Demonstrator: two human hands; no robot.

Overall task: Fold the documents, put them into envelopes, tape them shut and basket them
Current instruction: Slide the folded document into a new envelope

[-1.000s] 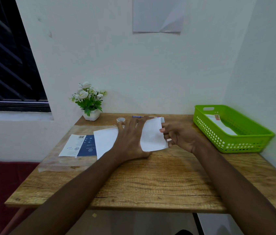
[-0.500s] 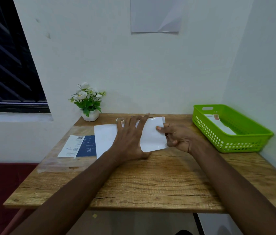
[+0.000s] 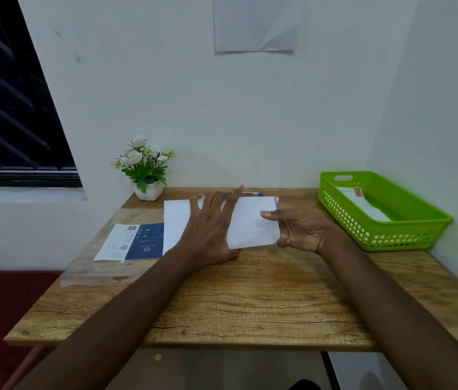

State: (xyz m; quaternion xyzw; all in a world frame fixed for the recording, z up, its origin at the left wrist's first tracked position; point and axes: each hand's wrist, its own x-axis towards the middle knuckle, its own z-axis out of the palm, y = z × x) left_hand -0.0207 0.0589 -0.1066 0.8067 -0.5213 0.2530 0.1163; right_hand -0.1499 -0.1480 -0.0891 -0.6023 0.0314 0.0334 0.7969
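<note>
The document, a white sheet, lies at the frame's centre on the wooden surface, its long axis running left to right. The left hand rests flat on the sheet's middle, fingers straight and spread, pinning it. The right hand pinches the sheet's right edge, thumb on top, with the right portion lifted. Judgement: the fold turns on carrying that right edge leftward over the pinning hand. The green basket, at right, holds a sealed envelope. A blue-and-white printed packet lies left of the sheet; its barcode and small print are illegible.
</note>
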